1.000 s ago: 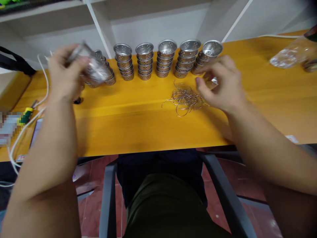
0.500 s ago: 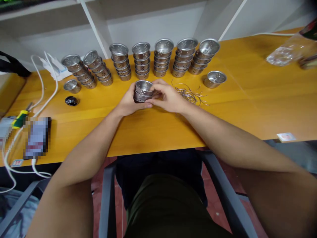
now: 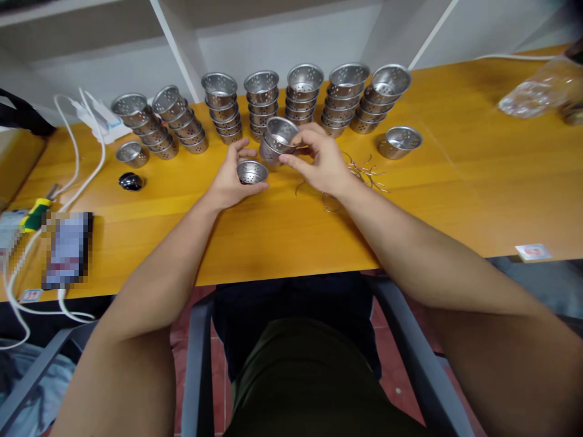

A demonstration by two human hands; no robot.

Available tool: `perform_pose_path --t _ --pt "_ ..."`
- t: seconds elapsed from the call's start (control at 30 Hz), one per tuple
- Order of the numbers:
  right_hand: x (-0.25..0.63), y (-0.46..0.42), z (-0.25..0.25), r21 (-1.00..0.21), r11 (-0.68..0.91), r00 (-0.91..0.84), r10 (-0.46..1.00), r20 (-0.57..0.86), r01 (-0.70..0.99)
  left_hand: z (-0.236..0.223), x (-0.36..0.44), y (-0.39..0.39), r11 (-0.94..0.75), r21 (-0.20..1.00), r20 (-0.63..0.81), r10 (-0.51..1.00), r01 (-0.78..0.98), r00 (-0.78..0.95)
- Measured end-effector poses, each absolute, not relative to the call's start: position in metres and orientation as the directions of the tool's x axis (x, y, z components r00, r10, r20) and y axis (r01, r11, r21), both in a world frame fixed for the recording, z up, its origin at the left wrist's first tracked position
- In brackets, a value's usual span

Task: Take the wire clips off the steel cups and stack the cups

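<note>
The right hand (image 3: 322, 156) now grips nested, round, perforated silver metal cups (image 3: 269, 150), just parted from the silver metal cup (image 3: 252, 173) the left hand (image 3: 229, 179) encircles over the orange wooden table (image 3: 273, 243), suggesting unstacking.

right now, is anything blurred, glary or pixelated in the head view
In the head view, mosaic blocks cover the phone; highlights show on the glossy black object and clear plastic; holes in the raised perforated metal cups look fairly clear; the upper right corner is dark.
</note>
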State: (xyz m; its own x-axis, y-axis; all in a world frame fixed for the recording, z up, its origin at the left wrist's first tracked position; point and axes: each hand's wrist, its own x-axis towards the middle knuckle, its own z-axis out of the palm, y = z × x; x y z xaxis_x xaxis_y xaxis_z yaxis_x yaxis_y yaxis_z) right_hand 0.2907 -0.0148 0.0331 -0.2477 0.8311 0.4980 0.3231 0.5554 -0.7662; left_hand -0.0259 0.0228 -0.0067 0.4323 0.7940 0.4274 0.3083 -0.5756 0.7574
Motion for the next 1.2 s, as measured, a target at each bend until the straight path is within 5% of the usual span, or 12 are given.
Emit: perform_pose_path --t 0.23,0.67,0.77,0.97,1.2 --pt "0.303 -0.004 0.034 -0.638 0.510 -0.313 0.859 0.405 0.577 0.007 -0.031 0.021 -0.613 0.711 0.527 0.789 0.345 0.316" --pt "0.306 -0.024 0.070 -0.576 0.483 -0.329 0.874 0.357 0.659 0.017 -0.022 0.012 -0.635 0.714 0.582 0.773 0.295 0.255" --pt "0.338 -0.035 0.105 -0.486 0.346 -0.263 0.936 0.233 0.802 0.016 -0.019 0.011 -0.628 0.725 0.585 0.778 0.282 0.229" --pt "0.376 -0.037 0.126 -0.330 0.246 -0.338 0.906 -0.256 0.911 0.013 -0.012 0.008 -0.618 0.729 0.589 0.785 0.294 0.192" --pt "0.366 -0.030 0.106 -0.284 0.329 -0.396 0.892 -0.221 0.901 -0.001 -0.013 0.020 -0.671 0.702 0.610 0.740 0.240 0.285"
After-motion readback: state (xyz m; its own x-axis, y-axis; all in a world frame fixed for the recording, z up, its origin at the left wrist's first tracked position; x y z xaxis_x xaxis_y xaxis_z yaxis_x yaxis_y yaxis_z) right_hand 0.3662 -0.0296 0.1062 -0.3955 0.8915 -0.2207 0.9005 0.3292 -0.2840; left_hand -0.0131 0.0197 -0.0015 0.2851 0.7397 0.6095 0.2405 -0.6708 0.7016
